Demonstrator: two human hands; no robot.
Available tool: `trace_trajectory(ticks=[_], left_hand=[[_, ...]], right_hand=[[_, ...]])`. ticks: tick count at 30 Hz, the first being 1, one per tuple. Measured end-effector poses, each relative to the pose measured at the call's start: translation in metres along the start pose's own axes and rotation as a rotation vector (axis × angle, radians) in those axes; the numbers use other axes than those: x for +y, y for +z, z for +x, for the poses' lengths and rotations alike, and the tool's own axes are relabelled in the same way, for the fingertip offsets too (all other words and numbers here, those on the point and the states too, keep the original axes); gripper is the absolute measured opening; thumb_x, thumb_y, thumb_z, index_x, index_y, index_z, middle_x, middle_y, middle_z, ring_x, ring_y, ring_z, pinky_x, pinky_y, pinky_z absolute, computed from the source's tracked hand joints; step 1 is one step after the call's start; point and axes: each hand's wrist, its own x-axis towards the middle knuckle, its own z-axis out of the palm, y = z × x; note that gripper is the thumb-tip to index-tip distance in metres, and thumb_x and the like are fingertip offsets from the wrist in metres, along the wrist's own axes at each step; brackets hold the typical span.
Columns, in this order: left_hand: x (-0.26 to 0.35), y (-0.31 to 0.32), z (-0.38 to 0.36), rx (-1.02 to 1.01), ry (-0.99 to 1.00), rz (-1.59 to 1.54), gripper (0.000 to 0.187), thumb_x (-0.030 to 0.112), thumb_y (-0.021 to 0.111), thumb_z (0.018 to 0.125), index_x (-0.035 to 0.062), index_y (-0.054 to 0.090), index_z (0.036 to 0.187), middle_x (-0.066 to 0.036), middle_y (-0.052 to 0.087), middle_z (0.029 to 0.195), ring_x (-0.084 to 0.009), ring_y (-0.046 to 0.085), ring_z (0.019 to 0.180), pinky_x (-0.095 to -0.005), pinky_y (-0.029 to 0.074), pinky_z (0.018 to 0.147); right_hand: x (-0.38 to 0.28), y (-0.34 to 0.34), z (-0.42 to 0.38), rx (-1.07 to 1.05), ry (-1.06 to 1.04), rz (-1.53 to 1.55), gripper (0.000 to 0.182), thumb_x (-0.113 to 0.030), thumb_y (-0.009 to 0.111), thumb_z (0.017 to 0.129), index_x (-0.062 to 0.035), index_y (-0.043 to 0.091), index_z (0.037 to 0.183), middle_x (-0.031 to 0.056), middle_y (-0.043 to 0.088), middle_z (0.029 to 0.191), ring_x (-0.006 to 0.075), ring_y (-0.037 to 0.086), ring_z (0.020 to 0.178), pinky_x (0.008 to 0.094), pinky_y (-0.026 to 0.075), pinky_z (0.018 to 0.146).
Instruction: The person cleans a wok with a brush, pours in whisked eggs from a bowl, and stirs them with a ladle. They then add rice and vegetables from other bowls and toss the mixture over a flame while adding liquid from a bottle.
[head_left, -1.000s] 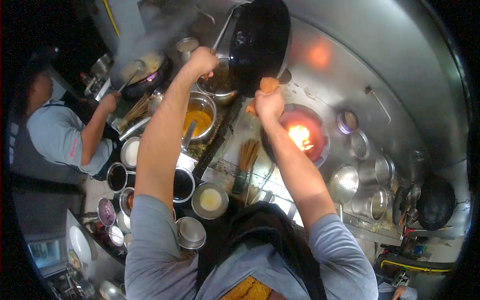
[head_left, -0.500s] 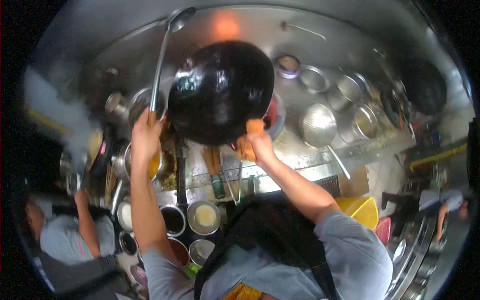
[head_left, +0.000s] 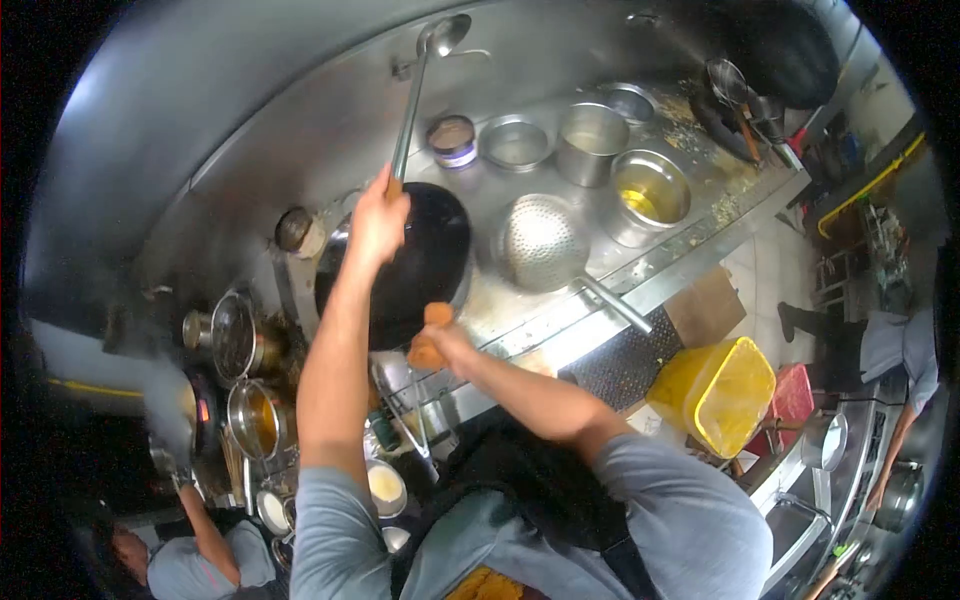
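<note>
My left hand [head_left: 378, 228] is closed round the wooden end of a long-handled ladle [head_left: 410, 120]. The ladle points away from me, its bowl high near the steel back wall. Beneath that forearm sits a large black wok [head_left: 432, 235], dark inside, with its left part hidden by my arm. My right hand [head_left: 452, 348] is closed on a folded orange cloth [head_left: 430, 352] at the wok's near rim. Whether the cloth wraps a wok handle cannot be seen.
Right of the wok lies a perforated strainer [head_left: 545, 240], its handle over the counter edge. Behind it are steel pots, one holding yellow liquid [head_left: 655, 195]. A yellow bin [head_left: 735, 400] stands on the floor. A co-worker [head_left: 215, 545] works at the left beside steam.
My view has turned to the right. The wok, seen tilted and larger before, now appears lower by the stove. The ladle and cloth stay in my hands.
</note>
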Motion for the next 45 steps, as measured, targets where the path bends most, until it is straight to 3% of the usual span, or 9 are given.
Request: trace_trajectory(ticks=[7, 11, 15, 21, 24, 30, 36, 41, 45], left_hand=[[0.047, 0.069, 0.178, -0.159, -0.091, 0.113, 0.068, 0.013, 0.054, 0.086, 0.0171, 0.032, 0.150, -0.002, 0.053, 0.060, -0.0140, 0.049, 0.043, -0.0330, 0.043, 0.041], [0.074, -0.011, 0.124, -0.407, -0.191, -0.099, 0.071, 0.011, 0.055, 0.091, 0.0055, 0.020, 0.152, 0.001, 0.044, 0.059, -0.0081, 0.037, 0.037, -0.0242, 0.031, 0.033], [0.106, -0.028, 0.019, -0.098, -0.198, 0.105, 0.058, 0.004, 0.052, 0.092, 0.0105, 0.036, 0.148, 0.003, 0.046, 0.061, -0.0052, 0.037, 0.038, -0.0210, 0.031, 0.034], [0.061, -0.054, -0.038, -0.011, 0.022, 0.314, 0.060, -0.002, 0.054, 0.087, 0.0113, 0.043, 0.144, -0.014, 0.065, 0.116, -0.0177, 0.060, 0.099, -0.0275, 0.045, 0.093], [0.091, -0.004, 0.000, -0.089, -0.067, 0.626, 0.062, -0.003, 0.058, 0.084, 0.0097, 0.044, 0.143, -0.017, 0.063, 0.125, -0.0199, 0.061, 0.105, -0.0272, 0.043, 0.095], [0.084, 0.033, 0.043, -0.073, -0.078, 0.505, 0.062, 0.001, 0.061, 0.084, 0.0109, 0.044, 0.143, -0.016, 0.066, 0.116, -0.0199, 0.061, 0.100, -0.0277, 0.043, 0.093], [0.081, 0.076, 0.016, -0.014, -0.236, 0.306, 0.067, -0.001, 0.055, 0.083, 0.0151, 0.039, 0.147, -0.005, 0.063, 0.088, -0.0080, 0.047, 0.050, -0.0250, 0.043, 0.042], [-0.017, 0.227, 0.021, -0.011, -0.370, -0.306, 0.070, 0.003, 0.056, 0.081, 0.0091, 0.036, 0.148, -0.006, 0.062, 0.083, -0.0126, 0.050, 0.046, -0.0269, 0.039, 0.038], [-0.036, 0.332, 0.104, -0.093, -0.406, -0.007, 0.031, 0.010, 0.052, 0.084, -0.0030, 0.055, 0.112, -0.013, 0.061, 0.070, -0.0212, 0.059, 0.051, -0.0357, 0.048, 0.044]], right_hand=[[-0.097, -0.111, -0.090, -0.203, -0.214, -0.497, 0.062, -0.045, 0.068, 0.087, -0.0039, 0.051, 0.130, 0.0113, 0.059, 0.123, 0.0223, 0.056, 0.112, 0.0353, 0.042, 0.100], [-0.157, -0.240, -0.169, 0.093, -0.197, -0.488, 0.053, -0.037, 0.071, 0.086, -0.0042, 0.055, 0.125, 0.0089, 0.061, 0.117, 0.0186, 0.058, 0.109, 0.0341, 0.046, 0.095], [-0.177, -0.345, -0.216, 0.152, -0.287, -0.555, 0.051, -0.040, 0.061, 0.093, -0.0038, 0.051, 0.128, 0.0111, 0.058, 0.121, 0.0193, 0.057, 0.108, 0.0346, 0.044, 0.098], [-0.208, -0.357, -0.227, 0.160, -0.135, -0.229, 0.060, -0.044, 0.055, 0.096, 0.0023, 0.046, 0.133, 0.0131, 0.056, 0.123, 0.0205, 0.057, 0.111, 0.0328, 0.044, 0.097], [-0.231, -0.334, -0.219, 0.118, -0.108, -0.224, 0.059, -0.045, 0.054, 0.096, 0.0015, 0.048, 0.131, 0.0130, 0.057, 0.123, 0.0202, 0.055, 0.113, 0.0324, 0.042, 0.099], [-0.232, -0.341, -0.210, 0.123, -0.168, -0.366, 0.056, -0.046, 0.051, 0.097, 0.0015, 0.051, 0.129, 0.0120, 0.057, 0.122, 0.0201, 0.052, 0.115, 0.0318, 0.039, 0.102], [-0.212, -0.369, -0.220, 0.127, -0.219, -0.331, 0.056, -0.041, 0.055, 0.097, 0.0007, 0.046, 0.132, 0.0120, 0.055, 0.124, 0.0207, 0.054, 0.113, 0.0334, 0.041, 0.100], [-0.208, -0.363, -0.247, 0.217, -0.193, -0.241, 0.047, -0.029, 0.058, 0.096, -0.0013, 0.045, 0.132, 0.0091, 0.057, 0.119, 0.0177, 0.055, 0.108, 0.0331, 0.045, 0.095], [-0.192, -0.363, -0.274, 0.373, -0.274, -0.251, 0.036, -0.024, 0.060, 0.095, -0.0030, 0.050, 0.123, 0.0065, 0.060, 0.106, 0.0157, 0.058, 0.095, 0.0315, 0.049, 0.085]])
